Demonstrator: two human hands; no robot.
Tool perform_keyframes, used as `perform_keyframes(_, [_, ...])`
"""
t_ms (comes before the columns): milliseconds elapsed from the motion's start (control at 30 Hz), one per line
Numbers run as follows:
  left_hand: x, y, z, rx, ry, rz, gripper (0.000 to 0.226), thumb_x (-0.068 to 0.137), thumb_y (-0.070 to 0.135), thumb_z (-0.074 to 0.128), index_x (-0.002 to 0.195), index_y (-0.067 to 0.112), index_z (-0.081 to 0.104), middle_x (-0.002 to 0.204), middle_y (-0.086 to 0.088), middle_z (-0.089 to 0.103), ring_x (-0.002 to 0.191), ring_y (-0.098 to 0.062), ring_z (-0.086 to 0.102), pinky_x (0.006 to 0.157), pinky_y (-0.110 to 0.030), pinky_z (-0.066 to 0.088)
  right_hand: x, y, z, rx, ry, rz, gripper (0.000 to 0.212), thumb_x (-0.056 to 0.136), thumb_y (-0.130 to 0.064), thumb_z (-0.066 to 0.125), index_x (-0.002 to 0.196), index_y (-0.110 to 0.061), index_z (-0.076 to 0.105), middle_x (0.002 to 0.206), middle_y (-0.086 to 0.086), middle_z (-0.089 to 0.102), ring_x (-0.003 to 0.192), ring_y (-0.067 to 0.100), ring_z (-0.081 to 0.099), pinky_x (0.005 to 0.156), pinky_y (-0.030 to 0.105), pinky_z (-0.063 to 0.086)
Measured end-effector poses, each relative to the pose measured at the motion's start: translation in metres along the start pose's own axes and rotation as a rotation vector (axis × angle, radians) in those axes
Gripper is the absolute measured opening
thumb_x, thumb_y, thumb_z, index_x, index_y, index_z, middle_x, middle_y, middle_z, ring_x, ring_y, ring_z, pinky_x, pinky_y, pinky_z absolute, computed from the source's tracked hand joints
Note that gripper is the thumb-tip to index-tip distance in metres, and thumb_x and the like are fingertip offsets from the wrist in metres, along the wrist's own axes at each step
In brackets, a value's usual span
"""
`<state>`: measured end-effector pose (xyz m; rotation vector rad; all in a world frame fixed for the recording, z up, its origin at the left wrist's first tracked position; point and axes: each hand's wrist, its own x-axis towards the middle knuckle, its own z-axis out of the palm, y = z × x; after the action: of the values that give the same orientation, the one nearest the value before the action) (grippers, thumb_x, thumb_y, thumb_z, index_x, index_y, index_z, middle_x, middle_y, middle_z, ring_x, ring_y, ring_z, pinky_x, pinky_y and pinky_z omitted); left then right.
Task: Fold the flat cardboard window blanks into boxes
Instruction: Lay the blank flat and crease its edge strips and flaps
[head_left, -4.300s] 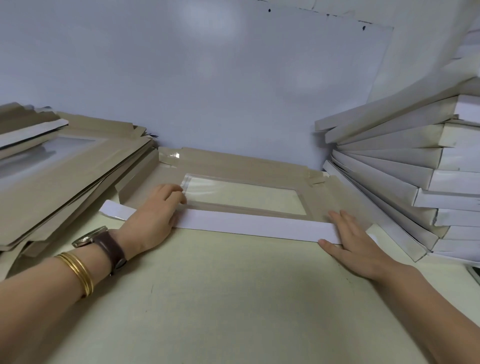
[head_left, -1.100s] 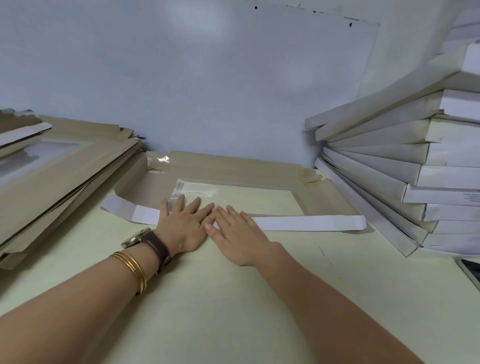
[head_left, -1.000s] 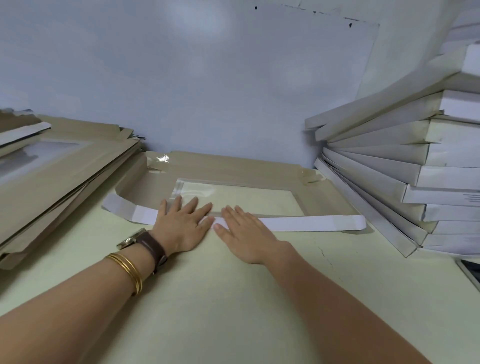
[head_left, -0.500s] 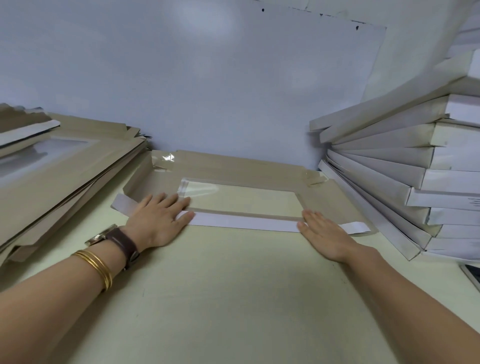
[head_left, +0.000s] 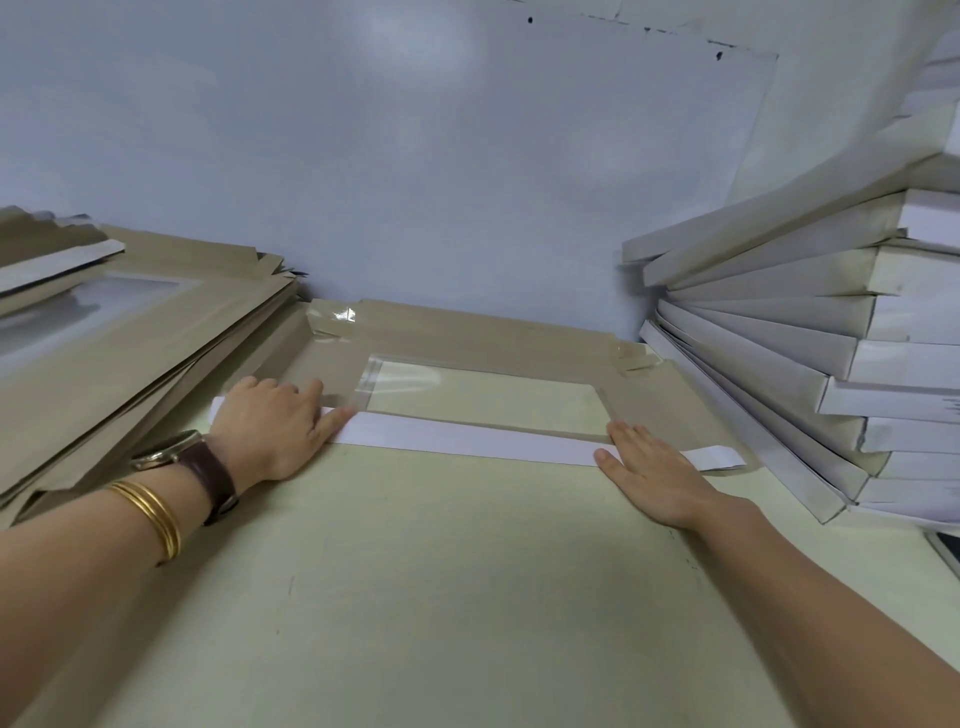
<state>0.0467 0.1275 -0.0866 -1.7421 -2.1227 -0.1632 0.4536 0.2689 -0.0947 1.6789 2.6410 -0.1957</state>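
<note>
Brown blank (head_left: 467, 338): lies flat on the table (head_left: 441, 597), brown side up, clear window (head_left: 483, 400) in its middle.
Flap (head_left: 467, 441): the blank's near long flap, folded over onto it, white side up.
Hidden: the blank's near-left corner and the flap's left end are under the left hand (head_left: 270, 426); only a white tip shows past that hand.
Can't tell: whether the blank's left edge touches or tucks under the flat stack (head_left: 130, 353) left of it.
Cut off: the flat stack and the box stack (head_left: 805, 338) right of the blank both run out of frame. A dark item (head_left: 943, 551) beyond the box stack shows too little to identify.
Hard to read: glare (head_left: 345, 314) on the blank's far-left corner and a crumpled bit (head_left: 634, 358) at its far-right corner.
Left hand: palm down, fingers relaxed and together on the brown panel left of the window, thumb along the flap. It presses and grips nothing.
Right hand (head_left: 654, 467): palm down, fingers straight, tips on the flap's right end by the window's near-right corner, heel on the table. Nothing is grasped.
Flap vs fingers: pinned at both ends, bare between the hands; a short white tab (head_left: 719, 457) sticks out past the right hand.
Left wrist: watch (head_left: 192, 457), gold bangles (head_left: 150, 514).
</note>
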Motion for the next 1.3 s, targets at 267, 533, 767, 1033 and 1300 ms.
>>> perform_keyframes(267, [0.010,-0.013,-0.002,0.007,-0.130,0.021,0.063,0.083,0.073,0.003,0.072,0.026,0.043,0.088,-0.001,0.065,0.090,-0.026,0.063,0.064,-0.032,0.035,0.001,0.002,0.000,0.008,-0.004,-0.011,0.067,0.099,-0.057,0.014,0.156,-0.021,0.005,0.163,-0.006,0.002,0.149,0.013,0.000,0.118,0.032,0.004])
perform_keyframes(533, [0.012,-0.023,-0.008,-0.153,-0.122,0.011,0.065,0.086,0.073,0.027,0.065,0.017,0.053,0.065,0.003,0.055,0.067,-0.016,0.053,0.054,-0.031,0.032,0.002,0.004,0.002,0.005,0.007,-0.017,0.068,0.099,-0.058,0.015,0.156,-0.020,0.008,0.163,-0.006,0.004,0.149,0.015,0.001,0.119,0.034,0.005])
perform_keyframes(767, [0.010,-0.029,-0.008,-0.148,-0.199,-0.045,0.068,0.093,0.063,0.016,0.069,0.017,0.059,0.073,-0.002,0.057,0.080,-0.024,0.054,0.066,-0.033,0.038,0.001,0.002,0.002,0.006,-0.003,-0.009,0.068,0.099,-0.058,0.015,0.156,-0.022,0.006,0.163,-0.007,0.001,0.149,0.012,-0.002,0.118,0.031,0.001])
perform_keyframes(1033, [0.008,-0.012,-0.002,-0.114,-0.069,-0.017,0.028,0.100,0.036,0.036,0.093,0.015,0.052,0.100,-0.007,0.056,0.099,-0.030,0.053,0.084,-0.038,0.039,0.001,0.000,0.002,0.015,-0.022,0.005,0.066,0.099,-0.057,0.015,0.156,-0.025,0.004,0.163,-0.008,-0.003,0.149,0.012,-0.005,0.119,0.031,-0.001])
perform_keyframes(1300, [0.014,0.023,0.013,-0.463,-0.131,-0.029,0.045,0.103,0.029,0.030,0.145,0.017,0.038,0.145,-0.003,0.043,0.133,-0.023,0.038,0.111,-0.036,0.027,0.001,-0.001,-0.001,0.012,-0.038,-0.008,0.060,0.100,-0.057,0.014,0.154,-0.036,0.002,0.163,-0.007,-0.004,0.149,0.014,-0.006,0.120,0.033,-0.001])
